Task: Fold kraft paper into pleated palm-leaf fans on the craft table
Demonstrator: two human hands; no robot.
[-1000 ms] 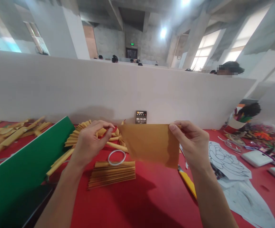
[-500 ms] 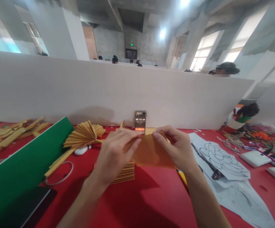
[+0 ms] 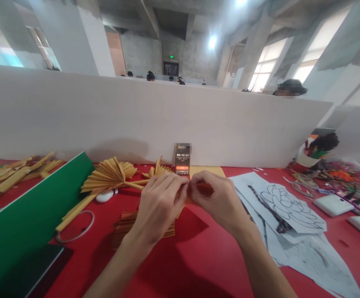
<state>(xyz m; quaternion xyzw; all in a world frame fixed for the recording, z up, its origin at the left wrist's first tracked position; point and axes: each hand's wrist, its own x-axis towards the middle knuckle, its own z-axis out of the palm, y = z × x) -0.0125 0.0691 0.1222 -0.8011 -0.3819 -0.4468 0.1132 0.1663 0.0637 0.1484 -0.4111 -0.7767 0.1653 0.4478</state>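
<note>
Both my hands meet over the middle of the red table, fingertips pinched together just in front of a phone. My left hand (image 3: 159,203) has its fingers closed on a sheet of orange-brown paper (image 3: 180,210), of which only a sliver shows below the fingers. My right hand (image 3: 220,198) pinches the same sheet at its other side, thumb and forefinger curled in a ring. Beneath my left wrist lies a pleated strip of brown paper (image 3: 124,225). Pleated paper fans (image 3: 107,177) rest to the left, with a smaller fan (image 3: 158,169) behind my left hand.
A phone (image 3: 182,159) showing a timer leans on the white partition (image 3: 136,116). A green board (image 3: 39,198) and folded paper strips (image 3: 15,176) are at left. Line drawings (image 3: 291,207), a pen cup (image 3: 310,155) and white boxes (image 3: 333,205) sit at right.
The sheet, spread flat between my hands before, is now mostly hidden by them. My right hand has moved left, and the two hands' fingertips have come together.
</note>
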